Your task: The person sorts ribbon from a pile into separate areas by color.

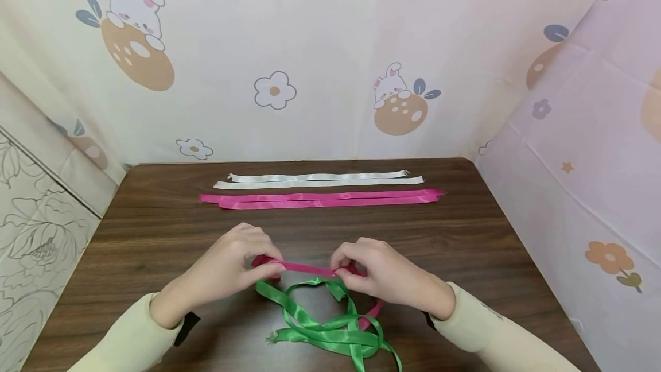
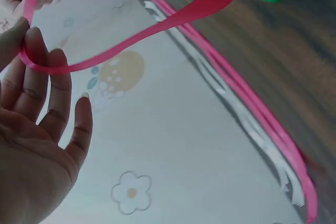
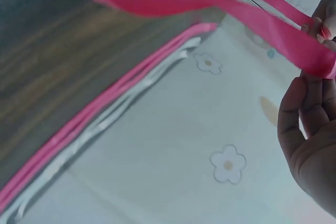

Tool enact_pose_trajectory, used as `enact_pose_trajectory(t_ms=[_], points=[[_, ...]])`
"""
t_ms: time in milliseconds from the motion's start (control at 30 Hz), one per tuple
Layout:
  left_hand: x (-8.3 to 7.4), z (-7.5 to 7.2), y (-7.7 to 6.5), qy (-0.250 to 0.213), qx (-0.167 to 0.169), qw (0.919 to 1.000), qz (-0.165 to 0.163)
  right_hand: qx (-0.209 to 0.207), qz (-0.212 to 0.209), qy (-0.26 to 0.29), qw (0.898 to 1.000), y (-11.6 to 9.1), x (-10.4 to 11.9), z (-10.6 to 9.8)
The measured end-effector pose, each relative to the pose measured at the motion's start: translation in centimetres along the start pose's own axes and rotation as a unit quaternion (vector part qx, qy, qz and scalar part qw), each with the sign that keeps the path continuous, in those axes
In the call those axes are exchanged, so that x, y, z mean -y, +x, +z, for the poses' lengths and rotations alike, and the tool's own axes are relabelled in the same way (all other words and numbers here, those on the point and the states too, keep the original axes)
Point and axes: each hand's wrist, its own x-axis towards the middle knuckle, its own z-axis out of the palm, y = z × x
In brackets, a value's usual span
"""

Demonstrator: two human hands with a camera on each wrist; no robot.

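Observation:
A pink satin ribbon (image 1: 308, 268) is stretched between both hands above the table. My left hand (image 1: 242, 260) pinches it between thumb and forefinger, the other fingers spread loosely in the left wrist view. A short way to the right, my right hand (image 1: 379, 271) pinches the same ribbon, and a loose length of it (image 3: 168, 1) hangs from this hand in the right wrist view. Beneath the hands lies a loose tangle of green ribbon (image 1: 304, 317), with part of the pink ribbon (image 1: 373, 314) showing behind it at the right.
Two pink ribbons (image 1: 320, 204) lie straight, side by side, across the back of the brown wooden table (image 1: 165, 234). Behind them are two white ribbons (image 1: 320, 183). A cloth with rabbits and flowers (image 1: 330, 45) rises at the table's back edge and along the right side.

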Motion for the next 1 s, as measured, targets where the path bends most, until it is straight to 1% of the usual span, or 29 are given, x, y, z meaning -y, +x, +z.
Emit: enact_pose_trajectory(t_ms=[67, 167, 300, 367, 500, 633, 800, 900, 1000], points=[[-0.2, -0.4, 0.2, 0.012, -0.011, 0.9999, 0.001, -0.007, -0.011, 0.008, 1.000, -0.1, 0.0, -0.5], [-0.3, -1.0, 0.3, 0.027, -0.024, 0.9993, -0.001, -0.025, -0.040, 0.015, 0.999, -0.2, -0.1, -1.3], [-0.4, -1.8, 0.4, 0.042, -0.040, 0.9983, -0.005, -0.048, -0.069, -0.001, 0.996, -0.4, -0.3, -2.4], [-0.3, -2.2, 0.4, 0.050, -0.053, 0.9973, -0.003, -0.052, -0.073, -0.012, 0.996, -0.5, -0.4, -3.1], [-0.2, -3.0, 0.3, 0.075, -0.071, 0.9946, -0.014, -0.053, -0.067, -0.020, 0.996, -0.9, -0.8, -4.3], [0.1, -3.7, 0.0, 0.096, -0.078, 0.9919, -0.029, -0.060, -0.056, -0.025, 0.996, -1.3, -1.3, -5.2], [0.6, -4.3, -0.4, 0.117, -0.084, 0.9891, -0.032, -0.079, -0.047, -0.065, 0.994, -2.0, -2.4, -6.0], [1.1, -4.5, -0.6, 0.125, -0.086, 0.9877, -0.039, -0.087, -0.030, -0.085, 0.992, -2.5, -3.1, -6.5], [1.6, -4.9, -1.0, 0.132, -0.089, 0.9858, -0.051, -0.088, 0.002, -0.107, 0.990, -3.0, -3.8, -7.0]])
